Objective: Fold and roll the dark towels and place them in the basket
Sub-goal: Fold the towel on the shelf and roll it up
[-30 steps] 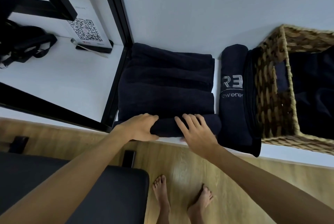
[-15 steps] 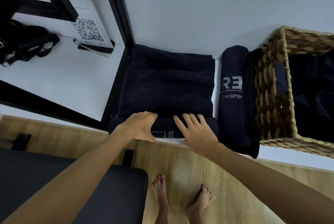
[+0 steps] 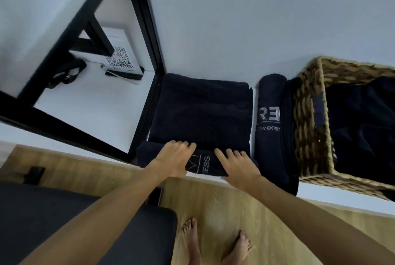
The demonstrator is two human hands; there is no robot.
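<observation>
- head view, setting: a white desk (image 3: 89, 106) stands against a pale wall, with a black frame on its left side and a wood floor below. a qr-code card (image 3: 119, 59) stands at the back left.
- step in hand: rolling. the dark towel (image 3: 201, 110) lies folded flat on the desk, and its near edge is turned up into a short roll showing the letters "ess".
- left hand (image 3: 174, 157): rests on the left part of the roll, fingers bent over its top.
- right hand (image 3: 237, 163): fingers spread, pressing the right part of the roll.
- next move, as a judgement: push both hands forward evenly so the roll stays tight and straight.
- containers: the wicker basket (image 3: 307, 127) at the right holds dark cloth. a finished rolled towel (image 3: 269, 119) lies just beside it, outside.
</observation>
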